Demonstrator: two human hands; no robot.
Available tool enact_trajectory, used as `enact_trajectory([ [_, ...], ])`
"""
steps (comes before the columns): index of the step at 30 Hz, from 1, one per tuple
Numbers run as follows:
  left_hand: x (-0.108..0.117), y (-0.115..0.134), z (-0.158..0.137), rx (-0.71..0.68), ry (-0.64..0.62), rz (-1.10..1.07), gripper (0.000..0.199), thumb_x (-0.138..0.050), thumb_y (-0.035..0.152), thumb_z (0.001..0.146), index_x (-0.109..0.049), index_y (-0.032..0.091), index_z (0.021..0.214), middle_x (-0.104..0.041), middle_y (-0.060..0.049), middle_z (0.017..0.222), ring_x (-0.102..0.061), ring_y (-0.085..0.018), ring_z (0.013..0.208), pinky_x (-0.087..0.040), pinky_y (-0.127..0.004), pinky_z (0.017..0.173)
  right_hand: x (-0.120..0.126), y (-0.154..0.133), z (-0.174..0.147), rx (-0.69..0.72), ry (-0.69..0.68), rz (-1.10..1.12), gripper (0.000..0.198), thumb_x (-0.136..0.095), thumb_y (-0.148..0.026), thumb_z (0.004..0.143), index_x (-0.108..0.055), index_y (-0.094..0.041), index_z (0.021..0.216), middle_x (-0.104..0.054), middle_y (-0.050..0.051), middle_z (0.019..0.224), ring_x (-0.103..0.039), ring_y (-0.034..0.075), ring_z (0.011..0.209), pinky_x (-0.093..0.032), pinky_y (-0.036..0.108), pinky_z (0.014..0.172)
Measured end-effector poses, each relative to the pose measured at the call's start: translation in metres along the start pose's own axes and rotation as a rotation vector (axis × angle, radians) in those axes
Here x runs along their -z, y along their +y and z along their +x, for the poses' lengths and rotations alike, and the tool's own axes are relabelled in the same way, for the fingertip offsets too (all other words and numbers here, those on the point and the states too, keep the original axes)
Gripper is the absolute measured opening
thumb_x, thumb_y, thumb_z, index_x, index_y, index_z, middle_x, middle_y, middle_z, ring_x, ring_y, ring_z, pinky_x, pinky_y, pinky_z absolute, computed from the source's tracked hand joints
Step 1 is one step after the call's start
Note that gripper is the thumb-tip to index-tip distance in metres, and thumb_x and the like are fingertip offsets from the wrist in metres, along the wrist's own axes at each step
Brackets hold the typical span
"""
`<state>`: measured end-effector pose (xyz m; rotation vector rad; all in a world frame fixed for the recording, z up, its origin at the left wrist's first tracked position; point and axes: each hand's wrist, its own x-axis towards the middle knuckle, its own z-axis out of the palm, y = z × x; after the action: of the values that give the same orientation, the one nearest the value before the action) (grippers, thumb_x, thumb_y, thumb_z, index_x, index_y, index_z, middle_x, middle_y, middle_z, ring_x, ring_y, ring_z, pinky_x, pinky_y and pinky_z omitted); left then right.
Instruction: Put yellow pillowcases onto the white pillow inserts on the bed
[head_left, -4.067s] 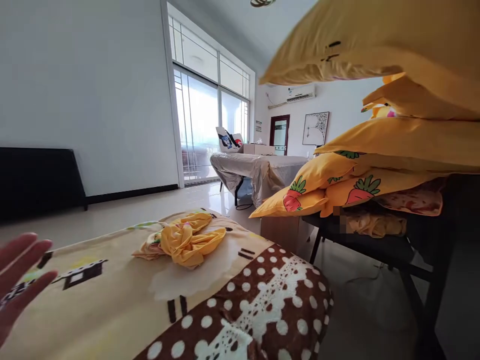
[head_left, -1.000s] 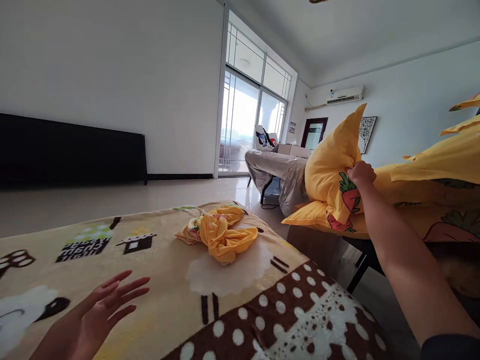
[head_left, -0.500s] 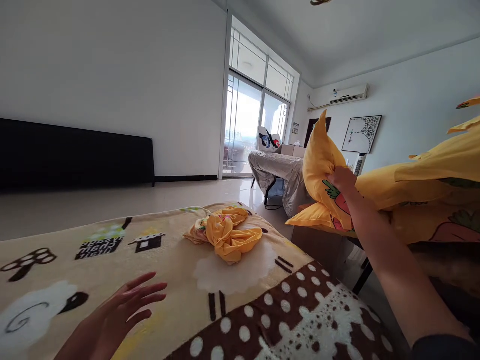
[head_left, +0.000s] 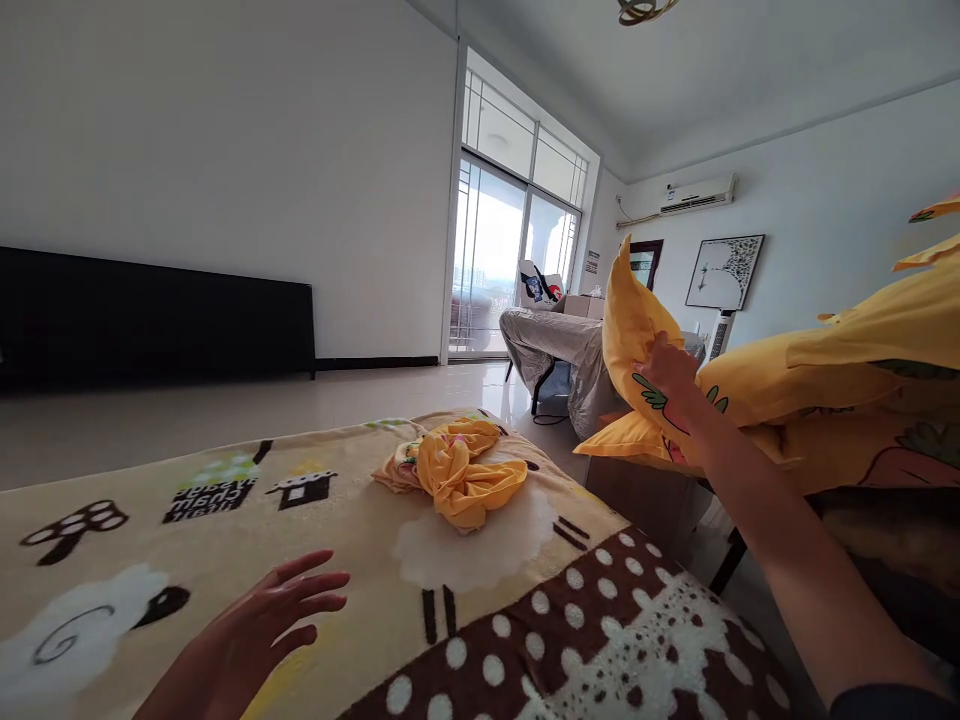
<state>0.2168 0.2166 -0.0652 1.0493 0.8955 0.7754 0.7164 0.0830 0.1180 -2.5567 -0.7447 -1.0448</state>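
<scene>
Off to the right, my right hand [head_left: 667, 365] grips a yellow pillow [head_left: 626, 310] with a carrot print, its pointed corner standing up. More yellow pillows [head_left: 840, 365] are piled beside and behind it. My left hand [head_left: 281, 615] hovers over the cream blanket [head_left: 360, 560], fingers apart and holding nothing. A crumpled yellow cloth [head_left: 469, 475] lies bunched on the blanket, beyond my left hand. The blanket bears sheep and house prints and a brown polka-dot border.
A long black panel [head_left: 150, 315] stands along the left wall. Farther back, a table under a plastic cover [head_left: 559, 330] carries boxes [head_left: 585, 305], near a glass sliding door [head_left: 487, 260]. An air conditioner [head_left: 697, 193] and framed picture [head_left: 725, 270] hang on the far wall.
The pillow corner in my right hand has shifted slightly left and down. My left hand shows a little farther right, still spread. The view has tilted up slightly.
</scene>
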Motion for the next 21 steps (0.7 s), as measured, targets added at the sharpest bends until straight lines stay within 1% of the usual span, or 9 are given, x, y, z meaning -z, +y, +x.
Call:
enact_trajectory([
  [3,0.0,-0.001,0.0,-0.002,-0.019,-0.007,0.082,-0.078,0.054,0.033,-0.055,0.025,0.106,-0.073,-0.009,0.095,-0.056,-0.037,0.107,-0.052,-0.033,0.07,-0.001,-0.004,-0.002,0.023,0.042,0.022,0.07,-0.069,-0.049,0.073,-0.043,-0.01,0.125,-0.066,0.018,0.095,-0.065,0.035,0.092,-0.05,0.043,0.076],
  [5,0.0,0.0,-0.001,-0.003,-0.018,-0.006,0.079,-0.078,0.053,0.033,-0.057,0.025,0.103,-0.073,-0.009,0.094,-0.057,-0.037,0.105,-0.051,-0.034,0.07,-0.004,-0.006,-0.002,0.025,0.016,0.021,0.065,-0.069,-0.043,0.075,-0.044,-0.01,0.125,-0.065,0.019,0.099,-0.064,0.035,0.095,-0.049,0.043,0.078],
  [7,-0.001,0.001,-0.002,-0.004,-0.009,0.01,0.072,-0.078,0.05,0.033,-0.06,0.026,0.098,-0.073,-0.009,0.093,-0.057,-0.037,0.103,-0.051,-0.034,0.068,-0.006,-0.006,0.0,0.014,-0.045,0.022,0.054,-0.067,-0.036,0.078,-0.049,-0.01,0.121,-0.066,0.018,0.097,-0.064,0.033,0.095,-0.049,0.042,0.078],
  [10,0.001,0.001,-0.007,-0.022,0.003,0.035,0.062,-0.077,0.047,0.035,-0.063,0.026,0.092,-0.073,-0.008,0.091,-0.058,-0.037,0.1,-0.051,-0.034,0.066,-0.009,-0.006,0.003,0.002,-0.114,0.023,0.03,-0.062,-0.029,0.081,-0.061,-0.01,0.105,-0.066,0.017,0.091,-0.064,0.031,0.092,-0.048,0.041,0.078],
  [13,0.006,-0.001,-0.013,-0.052,-0.005,0.04,0.057,-0.076,0.05,0.041,-0.065,0.026,0.091,-0.072,-0.008,0.093,-0.059,-0.034,0.097,-0.05,-0.032,0.066,-0.008,-0.005,0.003,-0.014,-0.138,0.026,0.019,-0.059,-0.025,0.083,-0.066,-0.01,0.093,-0.066,0.016,0.085,-0.065,0.03,0.088,-0.048,0.04,0.077],
  [15,0.011,-0.002,-0.015,-0.056,-0.032,0.044,0.055,-0.077,0.05,0.046,-0.066,0.025,0.093,-0.072,-0.007,0.094,-0.059,-0.032,0.096,-0.05,-0.03,0.065,-0.005,-0.005,0.003,-0.037,-0.11,0.03,0.023,-0.059,-0.024,0.083,-0.064,-0.009,0.098,-0.065,0.018,0.089,-0.064,0.03,0.09,-0.048,0.041,0.077],
  [17,0.016,-0.003,-0.015,-0.055,-0.051,0.045,0.054,-0.078,0.05,0.048,-0.066,0.024,0.094,-0.071,-0.008,0.093,-0.06,-0.031,0.094,-0.05,-0.029,0.064,-0.004,-0.004,0.0,-0.062,-0.043,0.029,0.036,-0.058,-0.027,0.084,-0.058,-0.007,0.114,-0.061,0.022,0.104,-0.059,0.033,0.101,-0.047,0.042,0.08],
  [19,0.021,-0.004,-0.014,-0.058,-0.054,0.032,0.056,-0.078,0.051,0.048,-0.066,0.023,0.095,-0.071,-0.008,0.093,-0.06,-0.03,0.093,-0.051,-0.028,0.064,-0.006,-0.003,-0.005,-0.128,0.009,0.07,0.053,-0.058,-0.035,0.085,-0.046,-0.007,0.129,-0.051,0.026,0.123,-0.051,0.037,0.115,-0.046,0.044,0.084],
  [21,0.024,-0.006,-0.012,-0.055,-0.055,0.017,0.058,-0.079,0.051,0.047,-0.065,0.022,0.096,-0.071,-0.008,0.094,-0.06,-0.029,0.092,-0.051,-0.027,0.063,-0.011,0.0,-0.012,-0.218,-0.019,0.142,0.06,-0.055,-0.043,0.087,-0.041,-0.007,0.133,-0.044,0.028,0.13,-0.049,0.038,0.116,-0.047,0.046,0.083],
])
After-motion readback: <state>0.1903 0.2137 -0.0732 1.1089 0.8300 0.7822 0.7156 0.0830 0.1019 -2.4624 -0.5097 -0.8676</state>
